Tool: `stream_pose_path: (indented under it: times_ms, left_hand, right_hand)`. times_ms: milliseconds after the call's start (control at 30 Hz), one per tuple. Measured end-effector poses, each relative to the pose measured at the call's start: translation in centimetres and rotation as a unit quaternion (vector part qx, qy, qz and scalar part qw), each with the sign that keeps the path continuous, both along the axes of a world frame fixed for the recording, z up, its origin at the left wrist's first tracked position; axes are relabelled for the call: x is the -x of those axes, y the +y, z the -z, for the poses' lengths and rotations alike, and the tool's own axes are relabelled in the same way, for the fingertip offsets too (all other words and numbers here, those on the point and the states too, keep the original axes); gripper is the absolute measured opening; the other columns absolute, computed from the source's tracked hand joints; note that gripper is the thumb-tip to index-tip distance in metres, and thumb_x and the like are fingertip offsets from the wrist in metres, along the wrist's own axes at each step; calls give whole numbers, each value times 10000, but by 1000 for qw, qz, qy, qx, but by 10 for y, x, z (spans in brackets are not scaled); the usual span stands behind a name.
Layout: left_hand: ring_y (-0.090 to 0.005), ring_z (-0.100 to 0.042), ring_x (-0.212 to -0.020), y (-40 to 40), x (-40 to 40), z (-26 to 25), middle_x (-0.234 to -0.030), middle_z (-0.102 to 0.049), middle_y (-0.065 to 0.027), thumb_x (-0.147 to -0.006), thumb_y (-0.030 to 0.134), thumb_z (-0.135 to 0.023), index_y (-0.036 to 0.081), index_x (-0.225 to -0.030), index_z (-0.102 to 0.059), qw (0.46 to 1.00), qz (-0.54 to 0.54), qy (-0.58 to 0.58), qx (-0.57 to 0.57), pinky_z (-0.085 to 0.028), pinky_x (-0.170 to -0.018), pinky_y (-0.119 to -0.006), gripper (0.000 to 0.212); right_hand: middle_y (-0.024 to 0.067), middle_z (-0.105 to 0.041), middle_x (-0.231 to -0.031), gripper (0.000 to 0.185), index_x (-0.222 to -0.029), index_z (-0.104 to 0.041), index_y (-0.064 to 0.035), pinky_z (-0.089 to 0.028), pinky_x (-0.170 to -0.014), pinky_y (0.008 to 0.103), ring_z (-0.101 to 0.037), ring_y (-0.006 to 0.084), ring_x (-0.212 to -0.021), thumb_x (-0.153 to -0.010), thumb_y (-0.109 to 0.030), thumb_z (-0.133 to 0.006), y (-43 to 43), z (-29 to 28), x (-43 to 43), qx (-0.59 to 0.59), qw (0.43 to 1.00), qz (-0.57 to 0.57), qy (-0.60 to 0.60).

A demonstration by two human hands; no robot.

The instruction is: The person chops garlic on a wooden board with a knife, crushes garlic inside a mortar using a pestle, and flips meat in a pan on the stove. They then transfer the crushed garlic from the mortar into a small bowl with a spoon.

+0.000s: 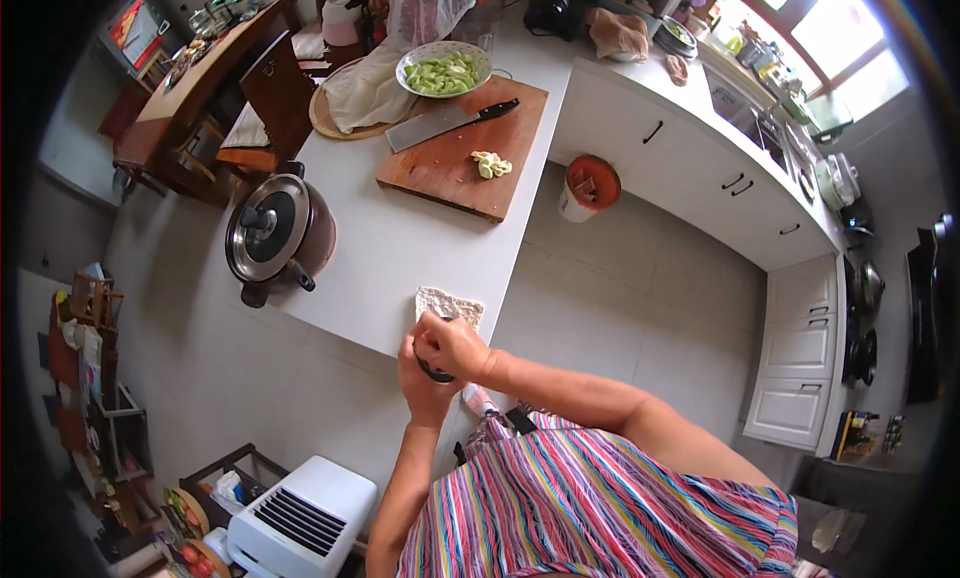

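At the near corner of the white counter, my left hand [424, 387] wraps around the side of a dark-rimmed round container [433, 369]. My right hand [459, 351] is curled over its top; the part it grips is hidden by the fingers. Just beyond both hands lies a cream knitted cloth [454, 302]. Further away, a wooden cutting board [450, 180] carries a small pile of peeled garlic cloves [492, 165]. A cleaver [439, 126] with a black handle rests across the board's far side.
A lidded pot [281, 233] stands at the counter's left edge. Behind the board are a bowl of cut green vegetable [444, 69] and a round tray with white cloth [360, 94]. An orange-lined bin [589, 188] sits on the floor to the right, before white cabinets [690, 158].
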State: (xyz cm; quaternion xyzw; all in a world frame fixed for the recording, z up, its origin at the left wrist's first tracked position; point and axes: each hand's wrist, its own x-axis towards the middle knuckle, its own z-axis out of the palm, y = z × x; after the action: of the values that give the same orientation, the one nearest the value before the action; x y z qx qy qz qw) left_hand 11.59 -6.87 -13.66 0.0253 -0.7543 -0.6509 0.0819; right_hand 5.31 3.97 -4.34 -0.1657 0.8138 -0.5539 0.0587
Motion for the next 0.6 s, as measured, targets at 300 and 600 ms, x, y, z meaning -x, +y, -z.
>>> stream_pose_path:
  times_ms: [300,600]
  left_hand:
    - [-338,-568,-1019,-2,-3,-30,-1143,-545,-161,-523,216,-884,19,-1304,-352,979,-30,61,195,-474,-852,-418,965]
    - [-327,-568,-1015,4,7,-37,-1139,-543,-165,-526,213,-878,26,-1306,-349,981,-15,32,190,-468,-859,-389,961]
  right_hand:
    - [123,-627,-661,151,-933,-570,-85,-512,-560,381,-635,318,-603,-794,-120,-617,-5,9,5,-6,999,41,31]
    - [159,-613,-681,158,-965,-534,-76,-494,-580,443,-611,369,-641,-818,-123,-569,-5,6,24,-42,996,-61,42]
